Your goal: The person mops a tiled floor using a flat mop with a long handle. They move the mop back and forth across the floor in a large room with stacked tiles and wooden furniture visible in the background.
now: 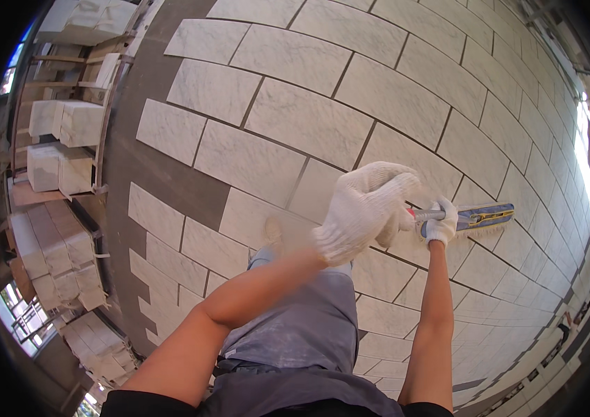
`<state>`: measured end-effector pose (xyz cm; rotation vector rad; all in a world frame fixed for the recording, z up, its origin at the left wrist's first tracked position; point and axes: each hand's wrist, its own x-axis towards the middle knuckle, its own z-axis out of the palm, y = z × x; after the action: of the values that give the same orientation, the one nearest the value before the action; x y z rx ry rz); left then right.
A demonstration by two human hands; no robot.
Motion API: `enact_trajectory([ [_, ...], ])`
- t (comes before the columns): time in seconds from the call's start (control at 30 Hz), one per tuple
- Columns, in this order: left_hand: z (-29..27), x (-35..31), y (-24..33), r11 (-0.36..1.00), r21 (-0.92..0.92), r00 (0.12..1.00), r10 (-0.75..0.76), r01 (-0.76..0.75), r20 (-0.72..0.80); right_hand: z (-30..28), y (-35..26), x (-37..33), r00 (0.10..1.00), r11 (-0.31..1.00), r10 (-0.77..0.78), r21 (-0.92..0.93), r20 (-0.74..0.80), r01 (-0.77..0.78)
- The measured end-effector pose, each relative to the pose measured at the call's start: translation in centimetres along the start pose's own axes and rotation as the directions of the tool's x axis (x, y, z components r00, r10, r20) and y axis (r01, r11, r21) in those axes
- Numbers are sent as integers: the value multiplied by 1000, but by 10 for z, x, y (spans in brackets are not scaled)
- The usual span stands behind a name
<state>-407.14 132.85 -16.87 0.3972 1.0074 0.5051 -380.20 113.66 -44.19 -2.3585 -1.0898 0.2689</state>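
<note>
A flat dust mop (487, 215) with a blue-grey head, yellow stripes and a pale fringe rests on the tiles ahead and to the right. Its grey handle (427, 215) runs back toward me, with a red part near my left glove. My left hand (371, 201), in a white knitted glove, is closed around the upper handle and looks large and close. Lower on the handle, my right hand (443, 221) grips it in a matching glove. The left glove hides the handle's end. Marbled white tiles (309, 115) with dark joints lie beneath.
Bare grey floor (159, 149) borders the staggered tile edge on the left. Beyond it, stacks of pale tiles (76, 124) stand on wooden racks. My shoe (272, 231) is on the tiles by my left forearm. Bright openings show at the far right.
</note>
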Motion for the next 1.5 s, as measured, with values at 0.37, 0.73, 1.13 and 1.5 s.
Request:
enact_trajectory([
  [0.37, -376, -298, -66, 725, -34, 573, 513, -688, -639, 190, -351, -167, 405, 611, -736, 275, 543, 742],
  [0.73, -397, -583, -163, 831, 502, -412, 381, -240, -827, 227, -612, -499, -410, 102, -765, 722, 497, 685],
  [1.13, -311, -441, -250, 770, -218, -5, -276, -599, -961, 283, -515, -441, -744, -256, -378, 710, 552, 656],
  [1.5, -216, -237, -173, 769, -620, 866, -193, -159, -462, 302, -479, -204, -706, -351, -526, 635, 474, 688],
])
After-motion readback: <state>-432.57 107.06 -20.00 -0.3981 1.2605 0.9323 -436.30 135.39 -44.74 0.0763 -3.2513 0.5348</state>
